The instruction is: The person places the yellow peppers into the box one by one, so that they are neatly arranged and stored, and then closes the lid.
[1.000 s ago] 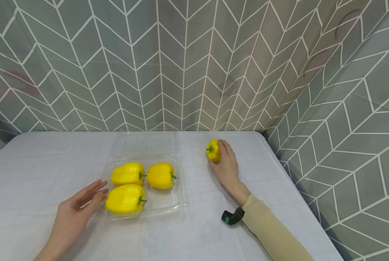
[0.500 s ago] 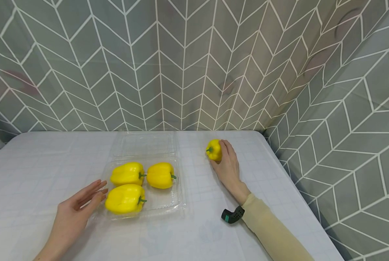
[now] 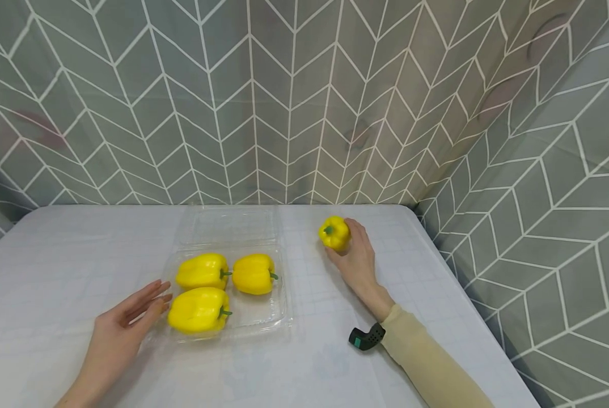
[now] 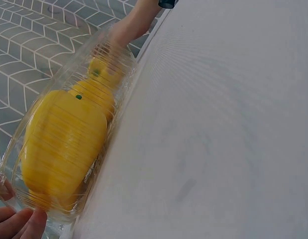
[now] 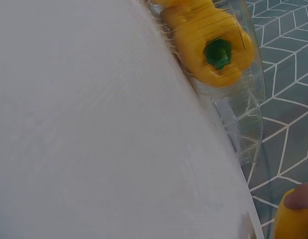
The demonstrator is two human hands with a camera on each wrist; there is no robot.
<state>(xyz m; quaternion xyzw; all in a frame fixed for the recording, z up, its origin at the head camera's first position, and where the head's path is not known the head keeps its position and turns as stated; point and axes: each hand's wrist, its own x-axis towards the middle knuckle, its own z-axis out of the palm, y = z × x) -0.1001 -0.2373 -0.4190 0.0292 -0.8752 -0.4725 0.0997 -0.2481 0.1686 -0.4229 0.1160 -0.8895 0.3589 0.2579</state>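
My right hand (image 3: 356, 262) grips a yellow bell pepper (image 3: 333, 233) at the back right of the table, its green stem facing left. In the right wrist view, a fingertip lies on that bell pepper (image 5: 291, 219) at the lower right corner. A clear plastic clamshell container (image 3: 258, 318) lies with its lid raised back, left of centre. Inside are three yellow bell peppers: one at back left (image 3: 202, 271), one at front left (image 3: 198, 310) and one on the right (image 3: 254, 274). My left hand (image 3: 123, 327) has relaxed fingers at the container's left edge.
The clear lid (image 3: 228, 224) lies behind the container's base. A white cloth covers the table (image 3: 314, 362). Patterned grey curtains (image 3: 284, 102) hang behind the table and along its right side. A black wrist device (image 3: 367, 337) sits at the right sleeve (image 3: 422, 351).
The bell pepper in my right hand has shifted slightly left and turned, its stem now more toward the viewer. The left hand stays by the container.
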